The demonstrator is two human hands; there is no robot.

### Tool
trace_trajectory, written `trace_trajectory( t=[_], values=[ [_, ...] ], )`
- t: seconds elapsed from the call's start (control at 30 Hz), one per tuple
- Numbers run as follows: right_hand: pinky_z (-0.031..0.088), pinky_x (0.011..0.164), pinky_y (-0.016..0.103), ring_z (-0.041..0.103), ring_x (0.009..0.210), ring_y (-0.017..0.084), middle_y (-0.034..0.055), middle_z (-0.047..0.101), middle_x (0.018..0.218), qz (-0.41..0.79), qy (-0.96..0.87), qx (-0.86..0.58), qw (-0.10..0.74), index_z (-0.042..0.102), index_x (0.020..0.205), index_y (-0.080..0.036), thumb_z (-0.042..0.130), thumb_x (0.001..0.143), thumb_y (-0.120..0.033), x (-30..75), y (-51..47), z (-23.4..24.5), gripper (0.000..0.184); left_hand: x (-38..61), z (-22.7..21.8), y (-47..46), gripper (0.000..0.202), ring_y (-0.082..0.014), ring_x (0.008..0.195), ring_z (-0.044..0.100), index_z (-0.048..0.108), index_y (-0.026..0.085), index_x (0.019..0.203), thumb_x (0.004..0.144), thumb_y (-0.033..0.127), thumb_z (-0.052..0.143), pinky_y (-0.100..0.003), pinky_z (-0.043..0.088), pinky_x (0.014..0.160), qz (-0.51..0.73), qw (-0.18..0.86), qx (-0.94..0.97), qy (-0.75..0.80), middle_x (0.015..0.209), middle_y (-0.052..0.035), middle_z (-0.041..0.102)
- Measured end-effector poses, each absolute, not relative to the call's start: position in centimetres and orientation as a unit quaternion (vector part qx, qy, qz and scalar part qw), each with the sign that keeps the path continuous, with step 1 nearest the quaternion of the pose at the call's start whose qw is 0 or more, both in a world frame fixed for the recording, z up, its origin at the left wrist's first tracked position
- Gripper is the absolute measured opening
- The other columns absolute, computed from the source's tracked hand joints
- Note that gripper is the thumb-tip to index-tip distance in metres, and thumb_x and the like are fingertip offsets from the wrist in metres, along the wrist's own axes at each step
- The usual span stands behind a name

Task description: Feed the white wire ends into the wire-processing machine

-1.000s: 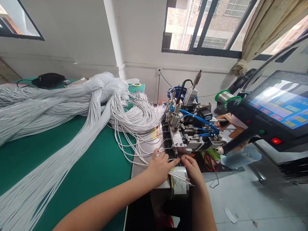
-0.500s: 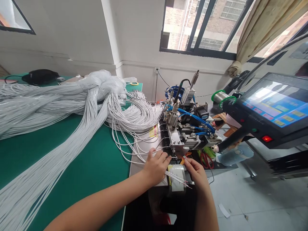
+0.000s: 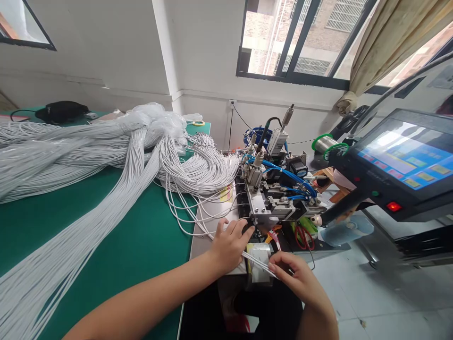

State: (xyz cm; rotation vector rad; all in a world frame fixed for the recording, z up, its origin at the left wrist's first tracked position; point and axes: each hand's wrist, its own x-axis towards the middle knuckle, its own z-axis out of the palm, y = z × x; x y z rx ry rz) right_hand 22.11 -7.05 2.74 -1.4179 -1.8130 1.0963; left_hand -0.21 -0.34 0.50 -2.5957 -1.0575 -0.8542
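White wires (image 3: 256,261): before the machine (image 3: 260,207); our right hand (image 3: 299,275) pinches the ends, our left hand (image 3: 228,245) curls over them, clamp unclear.
Green tabletop (image 3: 152,245): wire bundles (image 3: 123,198), part-wrapped in clear plastic (image 3: 155,123).
Room: white wall (image 3: 205,47), sliding window (image 3: 311,47), tied curtain (image 3: 371,47).
Green-rimmed spool (image 3: 335,152): silvery wire (image 3: 324,145).
Blue bowl (image 3: 249,137): contents unclear.

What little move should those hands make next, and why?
Probably the right hand should separate one strand from the bunch of white wires and lift it toward the machine: its fingertips are already at the ends, while the left hand holds the bunch farther back, close to the machine.
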Motion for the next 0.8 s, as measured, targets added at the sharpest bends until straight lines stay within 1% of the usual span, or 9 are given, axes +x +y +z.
trace_trajectory(
  t=[0.07, 0.17, 0.2, 0.27, 0.33, 0.37, 0.5, 0.63, 0.8],
  values=[
    [0.039, 0.058, 0.025, 0.050, 0.064, 0.016, 0.0008, 0.057, 0.069, 0.395, -0.671, -0.544, 0.313, 0.061, 0.076, -0.018, 0.055, 0.090, -0.043, 22.2, -6.8, 2.5, 0.030, -0.2, 0.5, -0.3, 0.043, -0.0204, 0.093, 0.058, 0.057, 0.020, 0.120, 0.078, 0.015, 0.050, -0.040, 0.027, 0.086, -0.314, 0.105, -0.886, -0.324, 0.112, -0.0091, 0.061],
    [0.039, 0.059, 0.025, 0.049, 0.065, 0.015, 0.0001, 0.054, 0.070, 0.368, -0.648, -0.561, 0.360, 0.059, 0.078, -0.018, 0.053, 0.091, -0.045, 22.2, -6.2, 2.2, 0.030, -0.2, 0.4, -0.1, 0.035, -0.0136, 0.076, 0.059, 0.058, 0.021, 0.116, 0.085, 0.012, 0.045, -0.035, 0.029, 0.081, -0.347, 0.099, -0.894, -0.264, 0.093, -0.0031, 0.064],
    [0.039, 0.058, 0.024, 0.048, 0.064, 0.015, -0.0002, 0.053, 0.070, 0.363, -0.639, -0.565, 0.374, 0.058, 0.079, -0.018, 0.053, 0.091, -0.046, 22.2, -6.0, 2.1, 0.030, -0.2, 0.4, -0.1, 0.030, -0.0123, 0.071, 0.058, 0.058, 0.020, 0.113, 0.088, 0.013, 0.044, -0.034, 0.029, 0.080, -0.355, 0.097, -0.894, -0.254, 0.087, -0.0010, 0.064],
    [0.038, 0.054, 0.024, 0.046, 0.060, 0.014, -0.0007, 0.051, 0.069, 0.358, -0.619, -0.574, 0.399, 0.058, 0.082, -0.018, 0.051, 0.092, -0.048, 21.9, -5.5, 1.9, 0.032, -0.1, 0.5, -0.1, 0.021, -0.0113, 0.064, 0.055, 0.059, 0.020, 0.108, 0.093, 0.021, 0.044, -0.034, 0.029, 0.078, -0.362, 0.096, -0.894, -0.246, 0.075, 0.0021, 0.062],
    [0.035, 0.050, 0.023, 0.045, 0.057, 0.013, -0.0005, 0.051, 0.069, 0.354, -0.604, -0.583, 0.413, 0.057, 0.084, -0.019, 0.050, 0.092, -0.050, 21.7, -5.2, 1.7, 0.033, 0.0, 0.6, -0.2, 0.018, -0.0114, 0.061, 0.052, 0.060, 0.019, 0.101, 0.094, 0.027, 0.045, -0.034, 0.028, 0.078, -0.366, 0.096, -0.892, -0.249, 0.068, 0.0035, 0.059],
    [0.034, 0.049, 0.023, 0.044, 0.056, 0.013, -0.0002, 0.051, 0.069, 0.353, -0.601, -0.586, 0.414, 0.057, 0.084, -0.019, 0.050, 0.092, -0.050, 21.6, -5.0, 1.6, 0.033, 0.0, 0.7, -0.2, 0.018, -0.0116, 0.060, 0.051, 0.060, 0.019, 0.097, 0.094, 0.027, 0.045, -0.035, 0.028, 0.078, -0.366, 0.097, -0.890, -0.254, 0.066, 0.0036, 0.058],
    [0.032, 0.045, 0.023, 0.043, 0.054, 0.013, 0.0003, 0.053, 0.070, 0.361, -0.609, -0.586, 0.394, 0.057, 0.084, -0.019, 0.051, 0.091, -0.051, 21.5, -4.7, 1.6, 0.033, 0.1, 1.0, -0.4, 0.020, -0.0131, 0.062, 0.048, 0.058, 0.018, 0.083, 0.094, 0.021, 0.042, -0.035, 0.026, 0.076, -0.369, 0.104, -0.878, -0.287, 0.064, 0.0022, 0.055],
    [0.033, 0.047, 0.022, 0.046, 0.056, 0.013, -0.0003, 0.052, 0.072, 0.370, -0.615, -0.580, 0.384, 0.057, 0.085, -0.019, 0.051, 0.092, -0.048, 21.4, -4.7, 1.9, 0.030, 0.1, 1.4, -0.5, 0.022, -0.0139, 0.063, 0.046, 0.057, 0.018, 0.081, 0.095, 0.020, 0.040, -0.035, 0.025, 0.074, -0.383, 0.113, -0.868, -0.295, 0.066, 0.0011, 0.055],
    [0.039, 0.053, 0.023, 0.050, 0.063, 0.014, -0.0003, 0.053, 0.071, 0.364, -0.627, -0.575, 0.379, 0.058, 0.086, -0.020, 0.051, 0.092, -0.044, 21.2, -4.8, 2.5, 0.026, 0.2, 1.5, -0.5, 0.023, -0.0142, 0.063, 0.045, 0.056, 0.018, 0.077, 0.095, 0.019, 0.041, -0.034, 0.025, 0.073, -0.410, 0.111, -0.858, -0.288, 0.066, 0.0010, 0.055]
  ],
)
